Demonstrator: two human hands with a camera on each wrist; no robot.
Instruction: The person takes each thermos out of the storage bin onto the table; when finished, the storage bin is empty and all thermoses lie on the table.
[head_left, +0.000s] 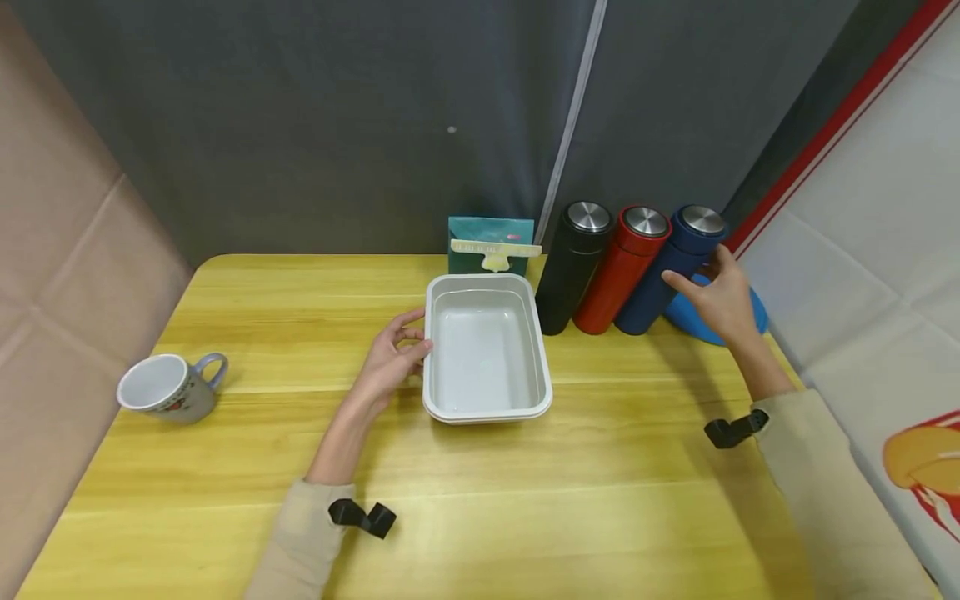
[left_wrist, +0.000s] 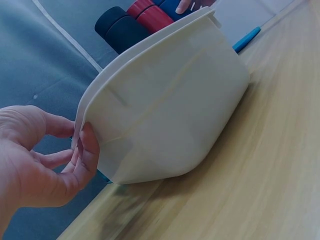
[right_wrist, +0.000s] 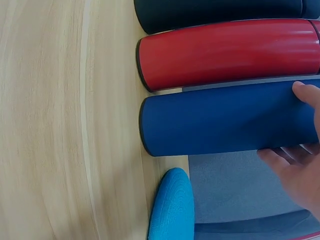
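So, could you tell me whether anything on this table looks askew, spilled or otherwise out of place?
Only the mug at the table's left edge: it lies tipped on its side, mouth facing outward. No spill shows. The white tray and three flasks stand upright.

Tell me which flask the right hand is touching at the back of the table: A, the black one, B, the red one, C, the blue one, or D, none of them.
C: the right hand has its fingers against the blue flask, the rightmost of the row, while the red flask and black flask beside it stand untouched.
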